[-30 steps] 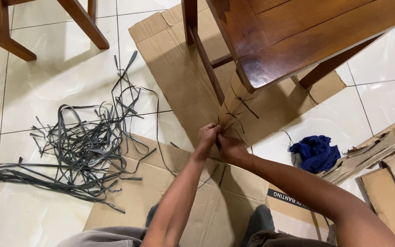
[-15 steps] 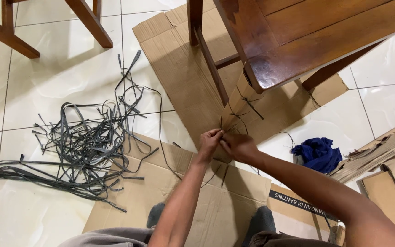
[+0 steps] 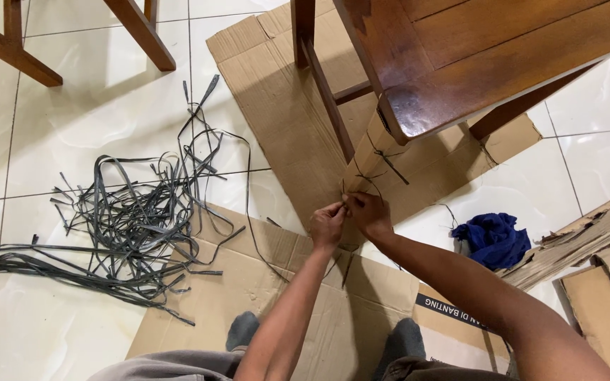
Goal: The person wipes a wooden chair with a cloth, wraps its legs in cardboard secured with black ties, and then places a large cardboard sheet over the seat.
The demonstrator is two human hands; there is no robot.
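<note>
A wooden chair (image 3: 474, 49) stands over flat cardboard (image 3: 277, 106). Its near leg is wrapped in cardboard (image 3: 365, 159) and bound with thin black straps (image 3: 384, 161). My left hand (image 3: 327, 224) and my right hand (image 3: 368, 212) meet at the foot of that wrapped leg. The fingers of both hands pinch the ends of a black strap there. Both forearms reach up from the bottom of the view.
A tangle of loose black straps (image 3: 125, 226) lies on the white tiles at left. A blue cloth (image 3: 490, 238) sits at right beside torn cardboard pieces (image 3: 587, 247). Another chair's legs (image 3: 142, 35) stand at the top left. My socked feet (image 3: 241, 328) rest on a cardboard sheet.
Both hands have shifted slightly up and right along the wrapped leg, staying together on the strap. The view has moved a little.
</note>
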